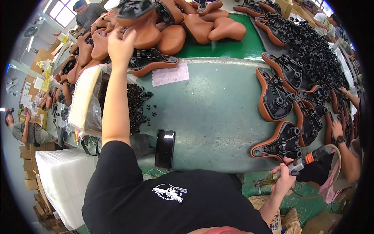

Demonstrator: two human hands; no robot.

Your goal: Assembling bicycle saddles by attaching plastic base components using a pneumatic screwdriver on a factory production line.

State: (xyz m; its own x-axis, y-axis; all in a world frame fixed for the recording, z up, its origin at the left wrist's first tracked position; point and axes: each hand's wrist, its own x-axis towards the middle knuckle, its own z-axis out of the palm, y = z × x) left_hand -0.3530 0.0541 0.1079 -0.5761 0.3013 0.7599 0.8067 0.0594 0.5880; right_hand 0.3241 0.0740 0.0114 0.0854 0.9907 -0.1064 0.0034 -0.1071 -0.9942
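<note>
My left hand [120,47] reaches to the far left with its fingers closed on a brown bicycle saddle [136,11], its black underside up, over a heap of similar saddles [171,39]. The hand partly hides where it grips. At the lower right, my right hand [283,177] is wrapped round a power screwdriver [297,166] with a grey body and an orange ring. Its tip points right, just below several upturned saddles [277,95] with black bases.
A green-grey workbench [210,117] carries a black phone [165,149], a paper slip [170,74] and small black screws [138,103] beside a plastic-wrapped box [87,97]. Black parts [315,46] are piled at the far right. A co-worker's hand [337,129] is near the right-hand saddles.
</note>
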